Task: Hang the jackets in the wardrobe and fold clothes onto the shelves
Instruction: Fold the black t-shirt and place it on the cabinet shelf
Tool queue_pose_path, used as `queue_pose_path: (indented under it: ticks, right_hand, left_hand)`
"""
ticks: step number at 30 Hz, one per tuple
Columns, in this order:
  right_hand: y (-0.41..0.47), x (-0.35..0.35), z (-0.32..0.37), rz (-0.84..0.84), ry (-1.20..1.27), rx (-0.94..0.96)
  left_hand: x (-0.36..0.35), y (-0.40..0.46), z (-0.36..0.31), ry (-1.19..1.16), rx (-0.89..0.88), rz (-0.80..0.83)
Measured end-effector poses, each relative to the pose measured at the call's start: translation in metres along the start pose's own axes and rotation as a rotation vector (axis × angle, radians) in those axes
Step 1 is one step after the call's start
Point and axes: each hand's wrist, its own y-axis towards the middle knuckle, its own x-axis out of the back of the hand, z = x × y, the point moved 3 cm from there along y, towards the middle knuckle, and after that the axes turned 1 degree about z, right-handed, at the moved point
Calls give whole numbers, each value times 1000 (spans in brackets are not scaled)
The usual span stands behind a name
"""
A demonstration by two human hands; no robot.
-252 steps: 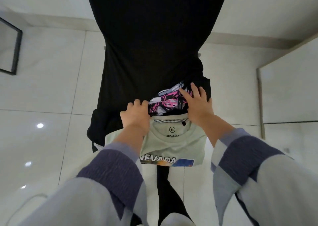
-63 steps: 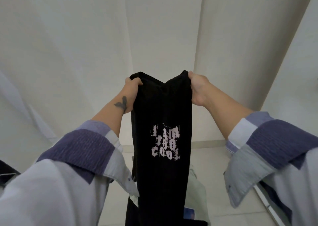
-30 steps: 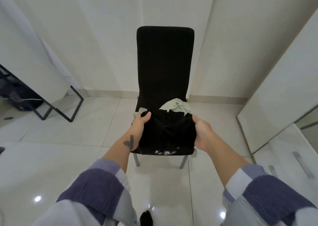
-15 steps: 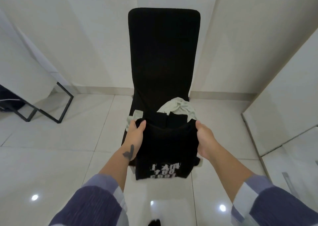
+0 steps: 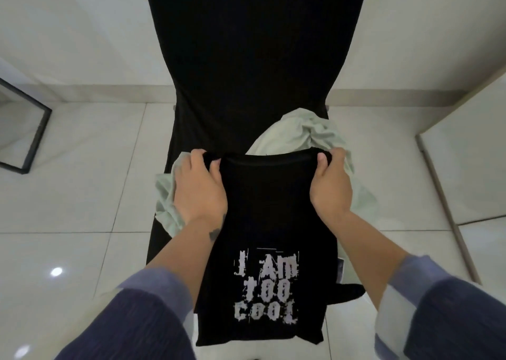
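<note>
Black T-shirt (image 5: 262, 222) now flat over chair (image 5: 246, 58), print upright, both hands gripping.

A home interior, likely a bedroom: glossy white floor tiles (image 5: 82, 184), plain wall with skirting, black-covered chair (image 5: 246, 58) heaped with clothes, and a pale wardrobe door (image 5: 471, 168) at right

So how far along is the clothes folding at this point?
Early. Nothing visibly finished: no shelf or wardrobe interior shows. In hand: left hand and right hand grip the black printed t-shirt's top edge, laid narrow over the chair. Left: the crumpled pale green shirt beneath it.
</note>
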Motion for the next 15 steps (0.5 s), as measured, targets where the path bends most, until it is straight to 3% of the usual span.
queue_pose_path:
  ticks: [6,10,12,15]
  right_hand:
    - [6,-26,-22,-60,-424,129]
    - [4,-24,-12,-104,-407,220]
    - [2,-21,6,-27,-358,443]
    - [-2,-29,32,233,-387,697]
  left_hand:
    - [-28,12,20,130,44,73]
    - [-24,15,18,-6,113,23]
    - [-19,14,12,-108,119,-28]
    - [-12,12,3,-261,135,-62]
